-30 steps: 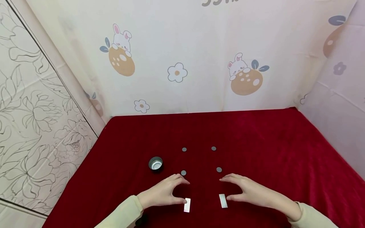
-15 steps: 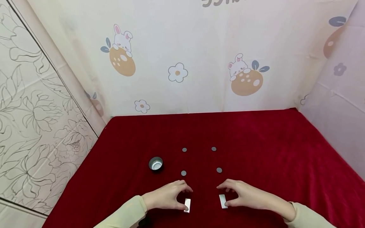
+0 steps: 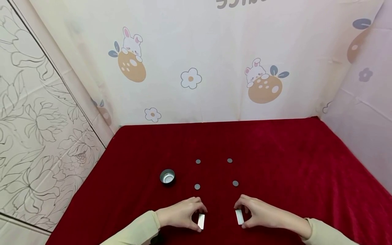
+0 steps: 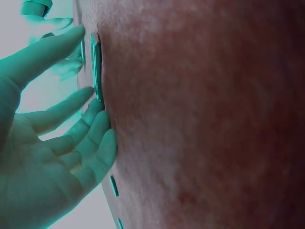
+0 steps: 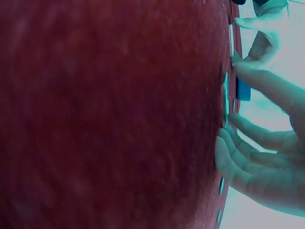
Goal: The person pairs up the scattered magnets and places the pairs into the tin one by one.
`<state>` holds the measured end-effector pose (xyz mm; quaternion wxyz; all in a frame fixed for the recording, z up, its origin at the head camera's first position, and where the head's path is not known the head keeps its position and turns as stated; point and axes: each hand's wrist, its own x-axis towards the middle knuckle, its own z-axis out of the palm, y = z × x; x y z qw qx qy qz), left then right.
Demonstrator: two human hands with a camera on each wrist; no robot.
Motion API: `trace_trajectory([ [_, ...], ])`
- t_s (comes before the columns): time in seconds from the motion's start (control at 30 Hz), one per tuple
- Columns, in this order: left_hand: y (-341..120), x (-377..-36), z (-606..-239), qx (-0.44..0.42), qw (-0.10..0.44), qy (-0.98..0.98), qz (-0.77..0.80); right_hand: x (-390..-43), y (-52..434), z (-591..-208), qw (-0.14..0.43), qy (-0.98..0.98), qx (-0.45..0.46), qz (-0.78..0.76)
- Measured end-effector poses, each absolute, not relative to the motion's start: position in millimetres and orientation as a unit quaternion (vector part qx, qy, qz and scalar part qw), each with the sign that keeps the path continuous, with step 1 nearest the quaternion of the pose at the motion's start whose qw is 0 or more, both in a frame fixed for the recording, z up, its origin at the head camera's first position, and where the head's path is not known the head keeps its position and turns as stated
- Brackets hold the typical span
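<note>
L hand (image 3: 181, 216) & R hand (image 3: 267, 215) closed in since prev.; fingers bent abt. ends of L strip (image 3: 201, 221) & R strip (image 3: 239, 216), both near side & right of bowl (image 3: 167, 176); can't tell if clamped.

The person's left hand (image 3: 183, 214) and right hand (image 3: 259, 212) are bare, beyond long, plain, pale cream sleeves (image 3: 134, 229) reaching the wrists (image 3: 162, 217).

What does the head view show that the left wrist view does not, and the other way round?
Only the head view: the metal bowl, the rabbit prints and all four grey discs.
Only the left wrist view: the left hand from its palm side.
Both: each hand, including the right hand, and the pale strip at the left hand.
</note>
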<state>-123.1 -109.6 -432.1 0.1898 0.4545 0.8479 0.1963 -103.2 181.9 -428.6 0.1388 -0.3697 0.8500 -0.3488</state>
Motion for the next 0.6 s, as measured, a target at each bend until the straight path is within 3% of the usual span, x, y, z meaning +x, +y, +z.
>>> trace_trajectory([
  [0.17,-109.3,-122.5,-433.4,0.453,0.187,0.849,0.196,-101.9,177.9,-431.0,0.126,0.859,-0.355,-0.346],
  [0.4,-104.8,-118.3,-434.9,0.459,0.133,0.861,0.175,-99.0,173.4,-429.7,0.113,0.877,-0.334,-0.328],
  [0.6,-102.5,-116.4,-435.0,0.462,0.133,0.862,0.164,-94.8,170.2,-430.5,0.076,0.890,-0.339,-0.294],
])
